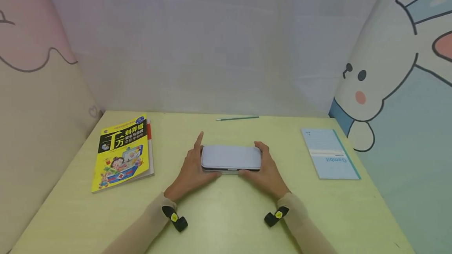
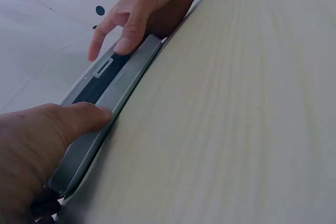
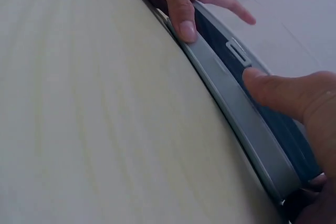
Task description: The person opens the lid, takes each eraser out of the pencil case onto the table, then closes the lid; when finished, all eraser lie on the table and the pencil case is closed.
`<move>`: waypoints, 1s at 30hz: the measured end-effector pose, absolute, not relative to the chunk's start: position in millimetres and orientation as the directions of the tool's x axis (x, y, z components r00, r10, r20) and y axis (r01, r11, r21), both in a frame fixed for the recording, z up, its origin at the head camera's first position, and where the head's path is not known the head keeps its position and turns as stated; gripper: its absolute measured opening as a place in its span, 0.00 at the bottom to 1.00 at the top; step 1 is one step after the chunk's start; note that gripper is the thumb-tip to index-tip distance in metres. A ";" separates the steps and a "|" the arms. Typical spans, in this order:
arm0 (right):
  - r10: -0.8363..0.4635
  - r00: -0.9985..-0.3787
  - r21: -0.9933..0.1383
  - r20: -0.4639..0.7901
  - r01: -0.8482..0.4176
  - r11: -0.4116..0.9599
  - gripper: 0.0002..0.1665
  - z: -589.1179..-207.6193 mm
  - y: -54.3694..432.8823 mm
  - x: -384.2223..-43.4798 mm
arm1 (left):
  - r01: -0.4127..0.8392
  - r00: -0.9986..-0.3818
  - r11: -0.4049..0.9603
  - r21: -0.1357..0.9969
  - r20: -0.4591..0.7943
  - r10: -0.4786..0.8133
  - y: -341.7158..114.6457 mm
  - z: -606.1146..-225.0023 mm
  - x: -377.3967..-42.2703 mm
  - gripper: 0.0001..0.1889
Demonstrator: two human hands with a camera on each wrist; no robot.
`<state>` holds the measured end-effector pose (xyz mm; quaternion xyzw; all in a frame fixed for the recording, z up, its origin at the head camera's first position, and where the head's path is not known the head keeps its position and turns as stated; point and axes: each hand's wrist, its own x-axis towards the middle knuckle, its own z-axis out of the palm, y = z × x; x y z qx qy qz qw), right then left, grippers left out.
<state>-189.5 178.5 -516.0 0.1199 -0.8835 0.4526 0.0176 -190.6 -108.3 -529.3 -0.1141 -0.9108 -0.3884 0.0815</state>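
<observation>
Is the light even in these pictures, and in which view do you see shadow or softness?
Head view: soft, fairly even light, no strong glare on the case; left wrist view: dimmer, with shadow beside the case; right wrist view: also dimmer, grain soft on the table.

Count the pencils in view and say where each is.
1: a green pencil lies at the back of the table, beyond the case between the left hand and right hand. Any inside the case would be hidden.

The case (image 1: 231,157) is flanked by the left hand (image 1: 192,171) at nine o'clock, right hand (image 1: 267,173) at three; six is left unobstructed
</observation>
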 end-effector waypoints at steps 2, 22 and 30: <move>-0.199 -0.971 -0.808 0.132 -0.222 0.546 0.65 -515.1 183.7 -190.9 | 0.265 -0.964 0.651 0.712 0.221 0.151 -111.9 -529.6 -189.1 0.78; -0.101 -0.971 -0.801 0.217 -0.236 0.550 0.36 -477.3 177.2 -241.1 | 0.249 -0.969 0.622 0.743 0.193 0.158 -114.8 -526.9 -185.5 0.80; -0.079 -0.959 -0.794 0.272 -0.270 0.545 0.29 -474.5 179.5 -267.7 | 0.252 -0.968 0.630 0.734 0.183 0.174 -115.6 -526.2 -188.6 0.77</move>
